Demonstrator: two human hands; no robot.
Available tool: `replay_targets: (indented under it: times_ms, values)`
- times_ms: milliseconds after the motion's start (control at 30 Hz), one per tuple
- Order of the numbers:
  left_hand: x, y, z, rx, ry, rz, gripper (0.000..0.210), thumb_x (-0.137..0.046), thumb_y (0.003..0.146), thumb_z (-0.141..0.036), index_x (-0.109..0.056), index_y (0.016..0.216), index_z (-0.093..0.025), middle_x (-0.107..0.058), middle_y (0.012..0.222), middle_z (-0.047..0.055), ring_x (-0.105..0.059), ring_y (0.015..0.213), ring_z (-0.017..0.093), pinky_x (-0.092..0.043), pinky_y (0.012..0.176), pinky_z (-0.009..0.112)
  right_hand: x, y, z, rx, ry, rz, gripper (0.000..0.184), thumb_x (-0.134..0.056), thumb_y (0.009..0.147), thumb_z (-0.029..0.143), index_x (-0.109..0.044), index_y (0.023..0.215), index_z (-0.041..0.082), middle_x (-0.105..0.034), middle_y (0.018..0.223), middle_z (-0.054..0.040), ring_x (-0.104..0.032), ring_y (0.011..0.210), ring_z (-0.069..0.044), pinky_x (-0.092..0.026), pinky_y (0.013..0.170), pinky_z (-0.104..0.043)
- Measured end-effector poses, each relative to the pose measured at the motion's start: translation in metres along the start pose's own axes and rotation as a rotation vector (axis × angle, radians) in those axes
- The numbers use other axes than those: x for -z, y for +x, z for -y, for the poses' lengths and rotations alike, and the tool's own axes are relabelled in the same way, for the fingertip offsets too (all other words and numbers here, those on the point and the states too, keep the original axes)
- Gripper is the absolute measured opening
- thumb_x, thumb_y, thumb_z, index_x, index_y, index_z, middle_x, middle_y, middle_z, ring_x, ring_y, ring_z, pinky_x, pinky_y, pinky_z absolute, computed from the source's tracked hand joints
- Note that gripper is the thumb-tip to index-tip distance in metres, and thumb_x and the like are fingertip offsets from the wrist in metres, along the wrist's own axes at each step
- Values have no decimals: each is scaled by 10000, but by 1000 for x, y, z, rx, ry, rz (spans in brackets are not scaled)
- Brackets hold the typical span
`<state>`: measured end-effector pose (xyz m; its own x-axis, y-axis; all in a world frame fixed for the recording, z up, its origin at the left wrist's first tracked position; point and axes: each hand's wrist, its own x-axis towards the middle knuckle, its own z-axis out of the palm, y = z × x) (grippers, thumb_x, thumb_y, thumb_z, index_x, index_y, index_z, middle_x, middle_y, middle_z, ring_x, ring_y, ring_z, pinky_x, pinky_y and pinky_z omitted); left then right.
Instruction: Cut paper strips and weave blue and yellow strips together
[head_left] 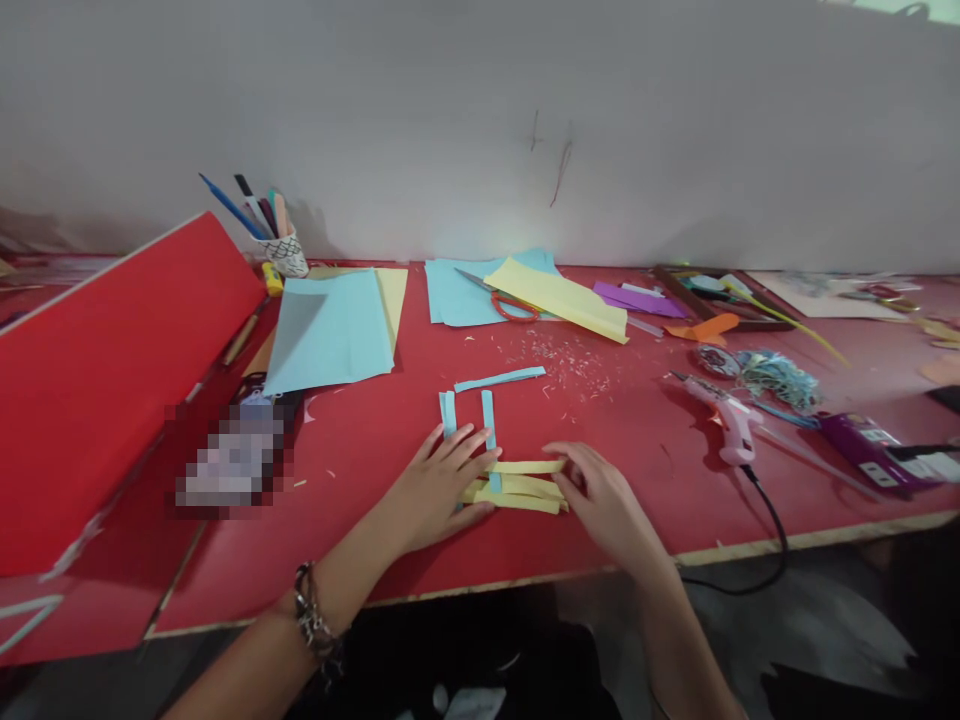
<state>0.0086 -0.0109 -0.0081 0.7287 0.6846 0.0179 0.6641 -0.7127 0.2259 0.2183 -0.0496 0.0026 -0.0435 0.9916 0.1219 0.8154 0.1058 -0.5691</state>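
Note:
Yellow paper strips (517, 502) lie side by side across two upright blue paper strips (488, 408) on the red table. My left hand (442, 480) rests flat over the left part of this lattice, fingers spread, covering where several strips cross. My right hand (592, 490) pinches the right end of the topmost yellow paper strip (529, 467) between thumb and fingers. Another blue strip (501, 379) lies loose just beyond the lattice.
Blue sheets (330, 330) and a yellow sheet (559, 295) lie at the back, with red-handled scissors (515, 306). A pink glue gun (727, 420) and its cord lie right. A red board (127, 390), a pen cup (285, 252) and a blurred phone (236, 455) stand left.

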Motion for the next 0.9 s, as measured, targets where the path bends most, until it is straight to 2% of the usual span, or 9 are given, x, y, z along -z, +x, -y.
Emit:
replay_targets:
  times_ms: [100, 267, 367, 500, 600, 767, 900]
  values:
    - [0, 0, 0, 4, -7, 8, 509, -329, 837, -505, -383, 1260, -227, -325, 1381, 55, -252, 1276, 231, -206, 1032, 463, 2, -3, -3, 43, 50, -20, 253, -386, 774, 196, -519, 988, 193, -564, 818, -41, -533, 696, -147, -439, 670, -273]
    - [5, 0, 1, 10, -46, 7, 550, -277, 836, -542, -344, 1284, -229, -315, 1386, 52, -254, 1276, 213, -197, 1042, 451, 4, -8, -6, 114, 58, 73, 274, -443, 771, 203, -511, 1036, 204, -574, 912, -54, -527, 854, -177, -426, 778, -322]
    - [9, -1, 7, 42, -83, 34, 578, -202, 845, -552, -276, 1318, -228, -295, 1395, 43, -234, 1285, 194, -165, 1053, 455, 2, -7, -4, 90, 14, 85, 236, -426, 779, 178, -530, 990, 197, -577, 879, -52, -530, 807, -172, -421, 739, -313]
    - [9, -3, 16, 152, -53, 11, 652, -216, 809, -611, -254, 1330, -221, -267, 1407, 52, -194, 1296, 223, -152, 1046, 487, 3, -3, 2, 38, -23, 124, 103, -437, 775, 169, -534, 747, 189, -543, 693, -1, -501, 636, -132, -383, 629, -263]
    - [5, -5, 19, 197, -5, 12, 720, -214, 778, -655, -263, 1330, -195, -263, 1406, 75, -194, 1295, 245, -168, 1039, 494, 6, 0, 4, 10, 17, 141, 145, -457, 768, 177, -480, 625, 182, -478, 601, 26, -455, 562, -106, -336, 562, -225]
    - [4, -11, 18, 255, 77, -61, 728, -153, 789, -645, -246, 1339, -177, -241, 1412, 94, -208, 1291, 245, -189, 1033, 491, 8, 5, -2, 25, 102, 174, 177, -441, 782, 209, -464, 609, 182, -447, 612, 24, -418, 550, -97, -298, 517, -207]
    - [2, -18, 18, 259, 109, -59, 785, -213, 742, -696, -264, 1334, -182, -293, 1392, 86, -261, 1271, 253, -213, 1028, 479, 9, 9, -7, 47, 118, 179, 216, -399, 811, 241, -411, 602, 188, -428, 621, 19, -413, 565, -105, -306, 533, -218]
